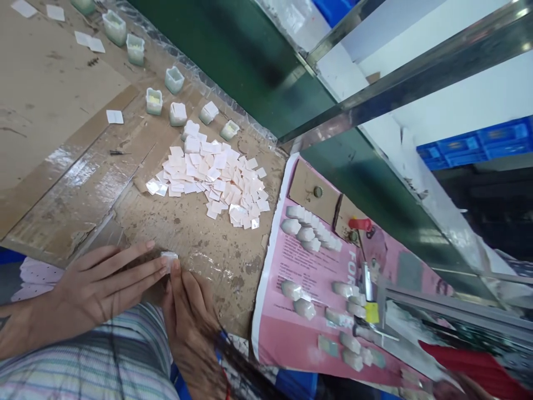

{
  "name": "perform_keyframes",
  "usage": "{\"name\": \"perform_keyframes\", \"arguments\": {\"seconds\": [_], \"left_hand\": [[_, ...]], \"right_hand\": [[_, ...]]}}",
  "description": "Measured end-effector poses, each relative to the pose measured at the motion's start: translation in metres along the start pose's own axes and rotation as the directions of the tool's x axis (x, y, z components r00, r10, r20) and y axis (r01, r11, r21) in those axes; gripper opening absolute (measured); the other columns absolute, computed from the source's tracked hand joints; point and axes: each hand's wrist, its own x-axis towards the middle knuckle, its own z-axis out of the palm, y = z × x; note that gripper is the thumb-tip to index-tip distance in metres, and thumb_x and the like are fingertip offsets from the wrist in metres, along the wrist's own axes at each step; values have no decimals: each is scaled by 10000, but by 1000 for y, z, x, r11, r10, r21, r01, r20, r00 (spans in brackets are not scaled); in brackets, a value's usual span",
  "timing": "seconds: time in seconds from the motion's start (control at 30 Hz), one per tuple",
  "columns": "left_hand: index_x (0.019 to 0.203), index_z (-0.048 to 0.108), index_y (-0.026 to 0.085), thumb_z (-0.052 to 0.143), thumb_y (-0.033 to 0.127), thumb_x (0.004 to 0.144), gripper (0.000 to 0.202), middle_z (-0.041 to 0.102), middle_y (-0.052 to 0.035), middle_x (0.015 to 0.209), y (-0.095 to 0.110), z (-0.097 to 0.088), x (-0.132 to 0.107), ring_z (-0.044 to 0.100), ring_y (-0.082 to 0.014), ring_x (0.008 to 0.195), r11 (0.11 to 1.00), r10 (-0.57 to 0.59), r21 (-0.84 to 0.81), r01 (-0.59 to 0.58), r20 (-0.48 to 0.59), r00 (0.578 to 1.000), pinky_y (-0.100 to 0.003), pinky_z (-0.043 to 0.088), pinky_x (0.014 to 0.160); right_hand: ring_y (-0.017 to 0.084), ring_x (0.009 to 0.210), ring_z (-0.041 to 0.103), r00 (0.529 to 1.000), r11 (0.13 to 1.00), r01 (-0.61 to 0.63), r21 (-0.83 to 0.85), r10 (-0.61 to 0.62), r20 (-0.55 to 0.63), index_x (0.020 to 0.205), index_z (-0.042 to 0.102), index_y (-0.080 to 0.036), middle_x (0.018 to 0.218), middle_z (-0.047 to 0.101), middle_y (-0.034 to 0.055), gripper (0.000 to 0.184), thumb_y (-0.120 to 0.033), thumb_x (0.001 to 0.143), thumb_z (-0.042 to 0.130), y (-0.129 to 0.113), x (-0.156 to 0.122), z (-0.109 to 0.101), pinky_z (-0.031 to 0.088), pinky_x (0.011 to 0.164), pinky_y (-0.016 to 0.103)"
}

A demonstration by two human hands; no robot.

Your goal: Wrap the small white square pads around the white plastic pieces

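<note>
A small whitish block with a clear, shiny top (169, 256) is held at the cardboard edge between the fingertips of both hands. My left hand (106, 280) reaches in from the left, fingers long and fairly straight, fingertips pressed against the block; its thumb is hidden. On the near right side, my right hand (189, 311) grips the block with its fingers bent and close together. Beyond the hands lies a loose heap of small pale pink square pieces (216, 172). Several small translucent greenish cups (174, 80) stand behind the heap, some with squares on top, some with yellowish contents.
Cardboard (62, 128) covers the bench, with a thin dark pointed tool (120, 152) on it. A pink printed sheet (283, 322) at right carries several white blocks (308, 233) and a red-handled screwdriver (360, 224). A green metal rail (216, 50) bounds the back.
</note>
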Motion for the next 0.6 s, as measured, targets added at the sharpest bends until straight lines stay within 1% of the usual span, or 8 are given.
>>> {"name": "perform_keyframes", "arguments": {"seconds": [0.07,0.1,0.2,0.3,0.37,0.43,0.53,0.6], "left_hand": [[1487,615,278,557,209,1128,370,731,94,1382,0,1,0,346,-39,1591,1000,4,6,-4,-23,1000,-179,155,1350],[1467,631,268,556,212,1127,353,741,81,1370,0,1,0,374,-45,1579,1000,12,-12,-12,-31,999,-181,181,1347],[1348,692,227,515,163,1134,285,770,52,1317,-3,-2,1,462,-54,1526,994,-11,-112,3,-66,998,-187,291,1310],[1293,711,217,525,129,1125,267,777,46,1296,-7,-7,5,500,-75,1499,986,-29,-167,13,-93,995,-210,353,1275],[1345,696,234,556,164,1121,273,767,41,1327,-9,-9,8,469,-86,1527,990,11,-140,-23,-88,996,-223,327,1294],[1466,626,271,530,204,1139,348,739,50,1379,-10,-8,9,421,-66,1558,994,42,-103,-47,-56,998,-216,269,1321],[1626,443,302,448,240,1167,463,707,73,1424,-12,-5,4,372,-48,1582,996,53,-79,-53,-3,999,-213,189,1347],[1646,413,279,462,268,1161,488,703,57,1437,-13,-3,-2,379,-79,1583,996,78,-53,-76,31,996,-233,159,1361]], "right_hand": [[295,822,775,996,1000,0,-24,-2,-86,1665,368,-196,953,805,100,690,-136,997,531,-3,1,-4,695,589,389],[285,802,774,992,1000,2,-7,-3,-124,1662,377,-211,930,805,83,663,-147,1015,509,-3,2,-5,699,593,379],[264,884,796,979,996,-16,88,34,-201,1622,454,-304,1019,819,55,593,-180,1044,505,0,8,-10,729,730,370],[269,1041,798,974,994,-36,107,59,-218,1631,431,-315,1167,818,70,582,-233,1066,541,8,19,-12,724,861,397],[270,1140,781,985,994,23,109,-4,-171,1634,422,-278,1248,811,83,582,-280,1073,574,11,27,-10,705,944,403],[266,1182,771,988,992,99,82,-89,-126,1592,479,-215,1296,801,96,535,-314,1076,582,13,31,-7,692,978,388],[261,1139,789,984,991,125,-44,-130,-120,1446,617,-143,1293,802,102,411,-299,1067,586,11,31,-3,710,896,350],[246,1136,787,982,984,128,-121,-143,-125,1358,674,-116,1297,801,95,349,-249,1044,599,8,30,-5,708,882,318]]}}
